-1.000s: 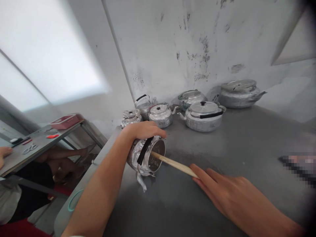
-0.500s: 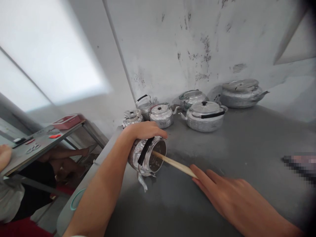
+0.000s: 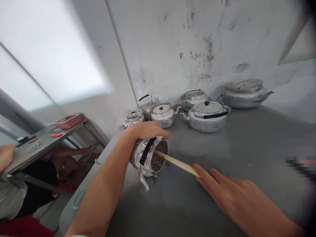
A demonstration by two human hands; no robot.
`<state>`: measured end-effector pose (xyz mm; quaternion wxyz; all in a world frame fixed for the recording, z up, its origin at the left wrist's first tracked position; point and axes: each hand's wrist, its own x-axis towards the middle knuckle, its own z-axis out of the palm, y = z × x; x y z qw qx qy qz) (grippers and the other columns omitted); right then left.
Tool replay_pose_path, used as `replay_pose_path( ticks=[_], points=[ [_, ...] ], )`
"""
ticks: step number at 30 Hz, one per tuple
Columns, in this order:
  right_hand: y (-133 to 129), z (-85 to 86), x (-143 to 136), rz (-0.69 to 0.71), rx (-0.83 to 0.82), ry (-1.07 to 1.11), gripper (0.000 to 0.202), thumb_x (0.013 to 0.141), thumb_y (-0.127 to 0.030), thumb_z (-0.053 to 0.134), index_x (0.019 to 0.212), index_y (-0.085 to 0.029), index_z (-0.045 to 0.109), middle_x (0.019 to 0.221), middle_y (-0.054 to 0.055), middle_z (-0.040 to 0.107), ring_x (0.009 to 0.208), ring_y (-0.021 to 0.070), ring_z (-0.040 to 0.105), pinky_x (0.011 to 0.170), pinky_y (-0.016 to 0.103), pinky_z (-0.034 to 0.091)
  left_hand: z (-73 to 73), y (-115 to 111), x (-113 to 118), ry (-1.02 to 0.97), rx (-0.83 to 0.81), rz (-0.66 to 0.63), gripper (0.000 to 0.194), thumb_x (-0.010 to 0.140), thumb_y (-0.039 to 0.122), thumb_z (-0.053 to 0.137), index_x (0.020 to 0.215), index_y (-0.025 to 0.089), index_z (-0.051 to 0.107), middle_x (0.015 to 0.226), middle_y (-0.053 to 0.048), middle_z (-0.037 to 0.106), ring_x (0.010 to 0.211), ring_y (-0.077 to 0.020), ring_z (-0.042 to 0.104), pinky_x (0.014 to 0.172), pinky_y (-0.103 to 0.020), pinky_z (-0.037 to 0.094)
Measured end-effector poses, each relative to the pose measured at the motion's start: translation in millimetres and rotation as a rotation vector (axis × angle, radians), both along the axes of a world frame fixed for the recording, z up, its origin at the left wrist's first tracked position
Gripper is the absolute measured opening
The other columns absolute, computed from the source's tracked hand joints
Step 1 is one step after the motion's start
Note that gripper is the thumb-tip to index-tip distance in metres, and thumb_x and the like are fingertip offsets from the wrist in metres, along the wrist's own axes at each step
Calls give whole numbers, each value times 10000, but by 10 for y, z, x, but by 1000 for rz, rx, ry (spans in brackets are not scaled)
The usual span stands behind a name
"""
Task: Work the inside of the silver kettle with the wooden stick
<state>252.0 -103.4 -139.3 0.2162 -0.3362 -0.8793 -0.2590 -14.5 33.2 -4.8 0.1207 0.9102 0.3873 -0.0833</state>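
A dented silver kettle lies on its side on the grey tabletop, its open mouth facing right and its spout toward me. My left hand is wrapped over the upper side of the kettle, holding it by the body; the black-gripped handle rests across the kettle below the hand. My right hand is closed around a light wooden stick. The far end of the stick is inside the kettle's mouth, where its tip is hidden.
Several metal kettles stand along the wall, including a lidded kettle and a wide one. At left, another table holds a pink basket, scissors and a red item. A person sits there. A teal ring lies near my left forearm.
The whole view has shifted slightly, so everything sits a little further right. Both hands keep their hold, and the stick stays inside the kettle's mouth.
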Motion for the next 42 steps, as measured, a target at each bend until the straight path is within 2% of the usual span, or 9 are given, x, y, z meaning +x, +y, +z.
replay_pose_path(
  ticks=[4,11,17,24,27,31,35,39,42],
  points=[
    [-10,-10,-1,17,12,14,423,1075,-95,147,1310,-101,499,689,-31,633,433,140,672,379,308,434,-17,15,-4,-5,19,-32,301,984,270,492,1035,230,786,1069,-26,770,962,-214,673,849,-260,475],
    [-20,-20,10,13,-9,7,423,1007,-12,224,1318,-98,497,706,-27,636,452,142,683,388,300,443,-50,49,-35,-15,5,-21,288,988,292,511,1049,253,790,1080,-21,770,949,-214,679,823,-255,476],
    [-19,-12,25,-2,-11,11,578,814,106,313,1327,-90,494,726,-18,641,461,143,689,390,293,446,-59,59,-35,-11,21,-56,296,982,226,515,1092,252,789,1084,-39,768,982,-222,674,858,-267,468],
    [-15,0,24,6,3,2,612,798,115,316,1351,-91,478,726,-20,636,468,143,690,400,292,439,-66,69,-39,-8,25,-53,303,989,255,502,1086,258,789,1059,-23,763,960,-217,664,850,-268,464],
    [-13,11,13,4,8,10,546,885,97,254,1346,-90,481,709,-26,632,452,133,680,399,293,433,-75,76,-50,-18,18,-48,292,985,285,515,1082,257,788,1036,-15,764,955,-216,663,844,-266,466],
    [-13,7,7,36,-5,27,416,1062,-75,179,1336,-102,490,716,-22,647,473,135,693,406,294,457,-83,81,-54,-22,24,-46,291,982,268,512,1072,259,788,1051,-14,766,964,-214,664,844,-263,467],
    [5,-5,-11,4,-12,33,469,1084,-108,84,1301,-104,500,704,-17,665,446,137,686,387,291,463,-76,71,-40,-29,7,-29,287,981,297,516,1052,249,789,1035,-19,768,949,-213,667,821,-258,474],
    [18,-30,-26,20,-30,53,402,1119,-227,169,1312,-123,506,714,-10,690,458,161,693,382,310,463,-65,57,-20,-41,-12,12,291,978,355,526,1028,249,792,1043,-14,770,960,-217,674,831,-260,483],
    [19,-67,-19,8,-64,63,427,1123,-252,154,1294,-126,524,720,-1,708,436,160,680,378,313,453,-63,60,-16,-49,-31,23,290,973,356,528,1013,244,792,1077,-12,766,987,-220,675,870,-262,484]
  ],
)
